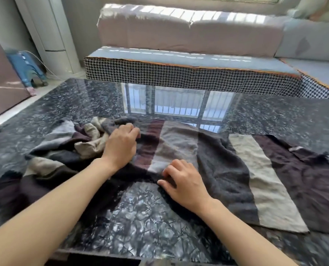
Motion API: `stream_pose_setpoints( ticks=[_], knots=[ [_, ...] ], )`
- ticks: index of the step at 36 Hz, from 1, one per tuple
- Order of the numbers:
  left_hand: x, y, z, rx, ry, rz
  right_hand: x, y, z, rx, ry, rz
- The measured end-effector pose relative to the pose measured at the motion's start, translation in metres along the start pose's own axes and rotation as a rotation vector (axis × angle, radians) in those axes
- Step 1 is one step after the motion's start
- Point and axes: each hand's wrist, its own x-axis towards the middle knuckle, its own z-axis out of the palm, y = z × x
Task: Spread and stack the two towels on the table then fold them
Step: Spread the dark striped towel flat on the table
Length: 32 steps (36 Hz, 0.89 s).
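Note:
Two striped towels in dark grey, maroon and beige lie on the glossy black marble table (pixel 150 217). One towel (pixel 255 169) is spread mostly flat across the middle and right. The other towel (pixel 63 148) sits crumpled in a heap at the left, overlapping the flat one. My left hand (pixel 121 144) rests on the far edge where the two meet, fingers curled into the cloth. My right hand (pixel 182 179) pinches the near edge of the flat towel, close to the table's middle.
A sofa (pixel 188 60) with a houndstooth front runs along the table's far side. A blue plastic stool (pixel 25 68) and a white column stand at the far left. Bare marble shows in front of the towels and behind them.

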Motion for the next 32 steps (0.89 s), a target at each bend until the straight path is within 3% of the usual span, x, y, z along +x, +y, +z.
stream_pose_setpoints(
  ticks=[6,9,12,16,18,21,25,29,32],
  knots=[
    [-0.024,0.021,-0.005,-0.253,0.087,0.096,0.005,0.005,0.003,0.039,-0.098,0.111],
    [-0.04,0.016,-0.007,-0.245,0.098,0.215,0.007,0.01,0.003,0.052,-0.096,0.108],
    [-0.05,0.01,-0.007,-0.176,-0.035,0.272,0.012,0.009,-0.005,0.255,-0.141,0.186],
    [-0.059,0.004,-0.007,-0.156,-0.09,0.118,0.013,0.0,-0.022,0.636,-0.307,0.245],
    [-0.053,0.007,-0.015,-0.036,-0.148,-0.029,0.01,-0.001,-0.025,0.693,-0.289,0.255],
    [-0.04,0.01,-0.018,0.148,-0.243,-0.101,0.007,0.01,-0.024,0.58,-0.112,0.269],
    [-0.023,0.034,-0.008,-0.06,-0.1,0.045,0.005,0.036,-0.029,0.382,0.115,0.368],
    [-0.006,0.075,0.013,-0.21,-0.356,0.039,-0.002,0.068,-0.044,0.169,0.195,0.448],
    [0.001,0.087,0.038,-0.092,-0.563,-0.046,-0.013,0.1,-0.058,-0.079,0.066,0.595]
  ],
)
